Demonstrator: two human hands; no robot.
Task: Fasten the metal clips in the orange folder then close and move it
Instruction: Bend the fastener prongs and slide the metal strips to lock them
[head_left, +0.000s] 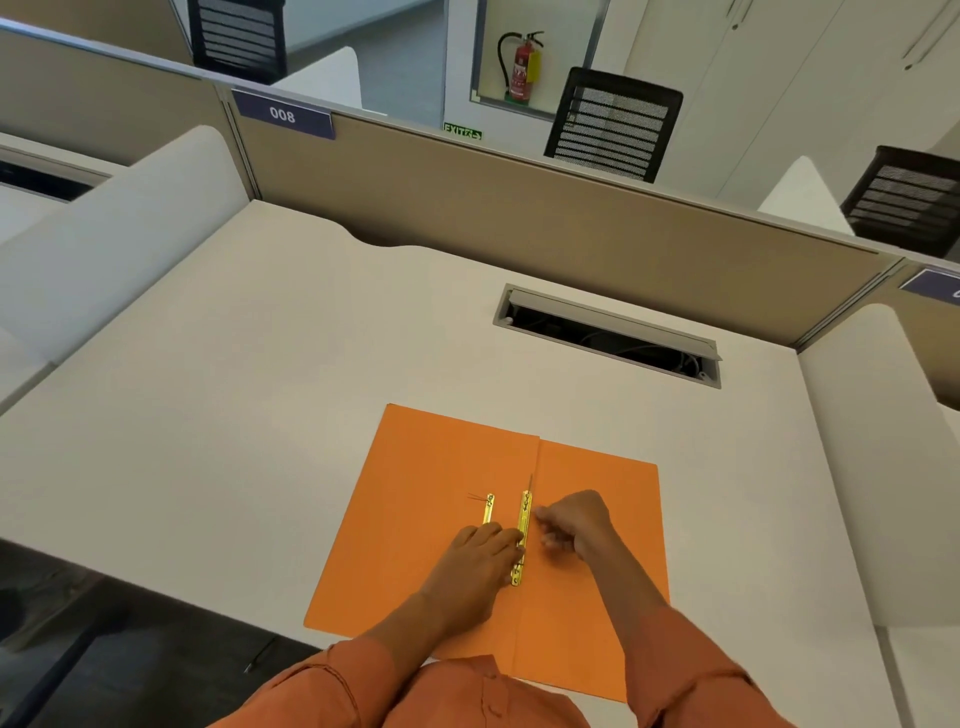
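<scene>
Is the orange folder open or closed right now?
Open. The orange folder lies spread flat on the desk, both covers either side of the centre crease, with the metal clips exposed.

We see an open-plan office: a white table (260, 332) bounded by a tan partition (467, 197) bearing the number plate "008" (283, 114), mesh chairs (615, 124) beyond, a wall-mounted fire extinguisher (522, 67), and a cable hatch (608, 335).

We note the orange folder (441, 519) is matt card, smooth. Its metal clips (523, 525) are glossy, brass-coloured. The surface (260, 389) is a smooth, matt off-white laminate. The sleeves (322, 691) are soft, rust-coloured woven cloth.
</scene>
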